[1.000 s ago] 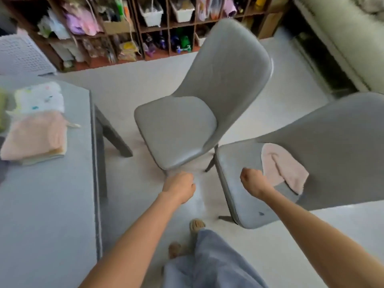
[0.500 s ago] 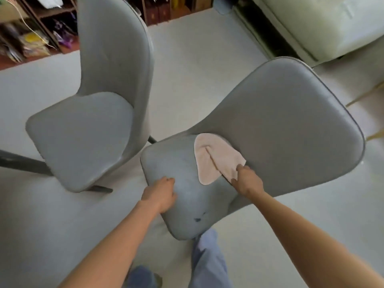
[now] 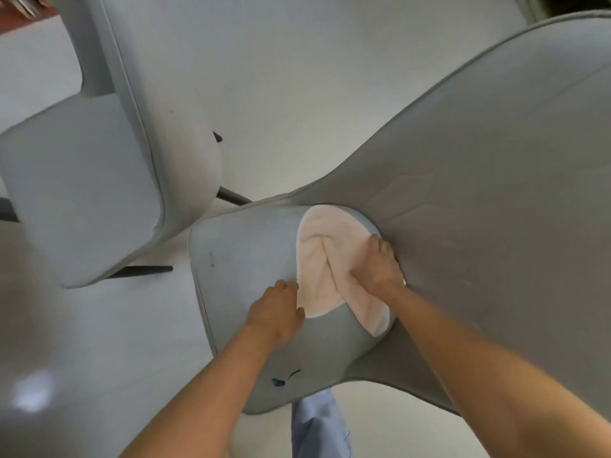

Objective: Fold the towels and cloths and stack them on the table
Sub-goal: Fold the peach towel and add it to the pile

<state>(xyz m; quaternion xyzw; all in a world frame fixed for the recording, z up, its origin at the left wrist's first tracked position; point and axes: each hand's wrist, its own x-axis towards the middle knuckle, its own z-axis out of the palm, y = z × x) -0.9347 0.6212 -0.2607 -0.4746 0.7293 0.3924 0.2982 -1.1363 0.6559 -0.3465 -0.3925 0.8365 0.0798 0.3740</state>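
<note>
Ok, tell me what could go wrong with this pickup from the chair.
1. The pink cloth lies bunched with a ridge down its middle; grabbed that way it will likely need shaking out before folding.
2. The right hand grips only its far side, and the left hand sits at its near edge, so one end could hang and drag when lifted.
3. One corner hangs over the chair seat edge and could slip toward the floor.

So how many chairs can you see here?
2. One grey chair stands on the left. The other chair is on the right, with a pink towel on its seat. More may stand out of view.
</note>
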